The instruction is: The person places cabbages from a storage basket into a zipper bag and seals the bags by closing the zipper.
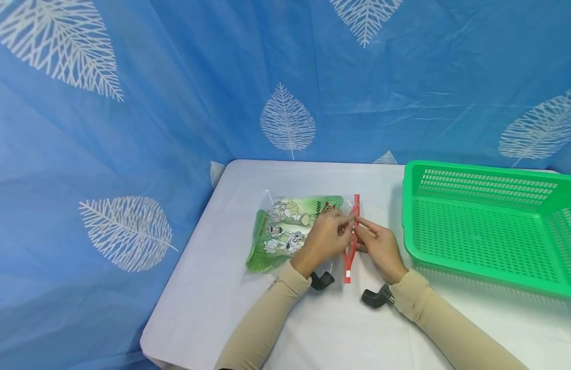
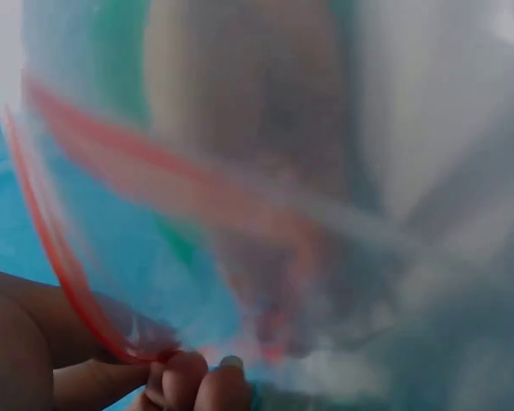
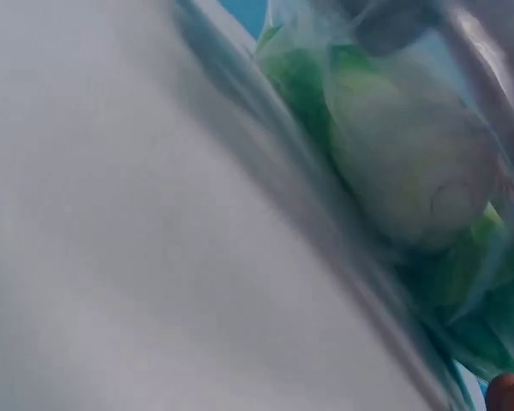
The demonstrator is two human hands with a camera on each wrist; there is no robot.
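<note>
A clear zip bag (image 1: 267, 267) with a red zip strip (image 1: 347, 264) lies on the table, its zip end to the right. Inside it is a green packet (image 1: 290, 226) printed with cartoon animals. My left hand (image 1: 329, 234) reaches over the bag and pinches the red edge. From the other side, my right hand (image 1: 382, 252) grips the same edge, fingertips close to the left ones. Two red edges of the bag's mouth (image 2: 94, 150) stand apart in the left wrist view, meeting near the fingertips. Through the plastic, the right wrist view shows the green packet (image 3: 304, 86).
A green plastic basket (image 1: 407, 216) stands at the right of the white table (image 1: 197, 288). Black wrist-worn devices (image 1: 375, 298) hang below both cuffs. A blue curtain with white leaf prints (image 1: 197, 77) hangs behind and to the left.
</note>
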